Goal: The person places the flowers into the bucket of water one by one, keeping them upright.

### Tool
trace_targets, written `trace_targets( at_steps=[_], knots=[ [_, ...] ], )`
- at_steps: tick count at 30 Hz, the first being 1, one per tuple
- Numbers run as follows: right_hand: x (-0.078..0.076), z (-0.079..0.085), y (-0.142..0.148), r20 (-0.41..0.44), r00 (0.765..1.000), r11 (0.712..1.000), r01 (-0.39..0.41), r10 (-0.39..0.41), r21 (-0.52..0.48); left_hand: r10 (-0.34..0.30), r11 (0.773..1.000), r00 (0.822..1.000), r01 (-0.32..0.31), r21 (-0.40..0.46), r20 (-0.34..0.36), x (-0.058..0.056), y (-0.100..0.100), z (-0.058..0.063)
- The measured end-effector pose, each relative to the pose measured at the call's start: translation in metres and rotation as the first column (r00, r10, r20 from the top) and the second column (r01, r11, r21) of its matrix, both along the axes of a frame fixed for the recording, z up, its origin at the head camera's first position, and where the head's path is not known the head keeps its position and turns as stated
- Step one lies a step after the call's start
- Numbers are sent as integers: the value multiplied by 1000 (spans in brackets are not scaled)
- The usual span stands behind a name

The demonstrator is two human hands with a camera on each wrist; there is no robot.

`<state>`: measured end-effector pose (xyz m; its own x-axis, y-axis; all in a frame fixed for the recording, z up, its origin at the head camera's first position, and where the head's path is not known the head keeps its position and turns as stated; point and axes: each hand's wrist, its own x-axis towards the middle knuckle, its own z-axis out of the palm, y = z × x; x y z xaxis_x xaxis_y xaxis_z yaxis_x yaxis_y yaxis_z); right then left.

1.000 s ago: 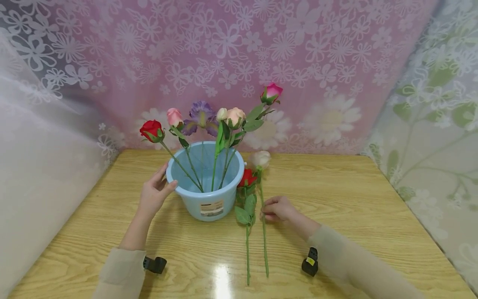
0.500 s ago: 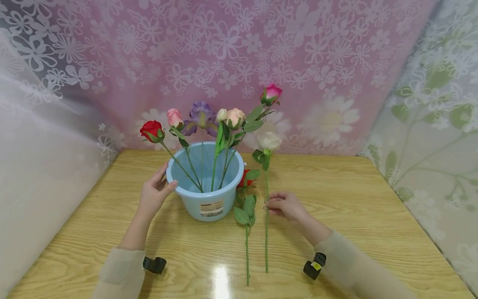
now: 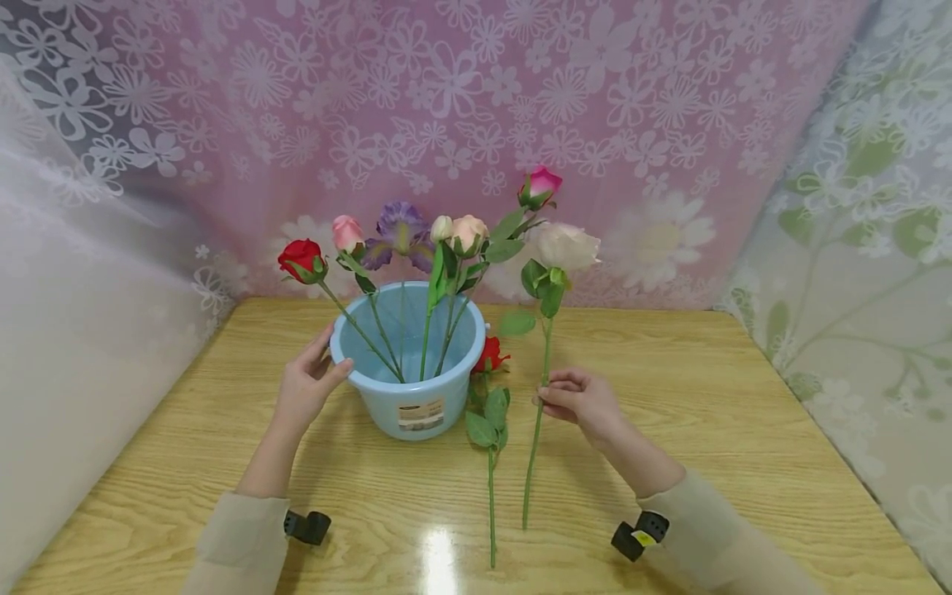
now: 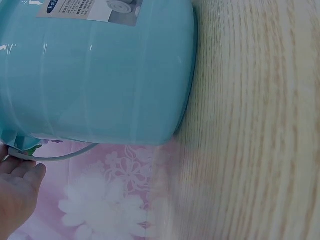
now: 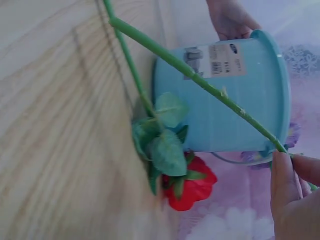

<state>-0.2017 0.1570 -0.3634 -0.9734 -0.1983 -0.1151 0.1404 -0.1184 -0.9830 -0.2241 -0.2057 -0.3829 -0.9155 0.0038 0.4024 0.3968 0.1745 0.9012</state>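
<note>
My right hand [image 3: 583,405] pinches the green stem of a white artificial rose [image 3: 565,248], raised and upright just right of the bucket. In the right wrist view its stem [image 5: 215,92] slants across the bucket to my thumb and fingers. My left hand [image 3: 303,384] grips the rim of the light blue bucket [image 3: 424,405] at its left side, thumb over the front of the rim. Several artificial flowers stand in the bucket, among them a red rose [image 3: 302,261], a purple iris [image 3: 402,231] and a magenta rose [image 3: 540,186].
Another red rose [image 3: 491,355] lies on the wooden table [image 3: 669,397] right of the bucket, its stem toward the front edge. A pink floral curtain [image 3: 416,99] hangs behind the table. The bucket's handle [image 4: 65,156] hangs at its far side.
My right hand has lifted the white rose off the table, up and slightly to the right; its bloom now stands higher, near the magenta rose. The left hand and bucket have stayed in place.
</note>
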Motion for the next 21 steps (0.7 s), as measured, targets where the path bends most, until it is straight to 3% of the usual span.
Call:
trace_targets(
  at_steps=[9,21],
  knots=[
    [-2,37,-6,-81,997,999,-11,7,-44,1,1000,1000,-1,-7,-3,0,0,0],
    [-15,94,-38,-176,984,990,6,-31,-141,2,1000,1000,-3,-20,-1,-1,-2,-4]
  ],
)
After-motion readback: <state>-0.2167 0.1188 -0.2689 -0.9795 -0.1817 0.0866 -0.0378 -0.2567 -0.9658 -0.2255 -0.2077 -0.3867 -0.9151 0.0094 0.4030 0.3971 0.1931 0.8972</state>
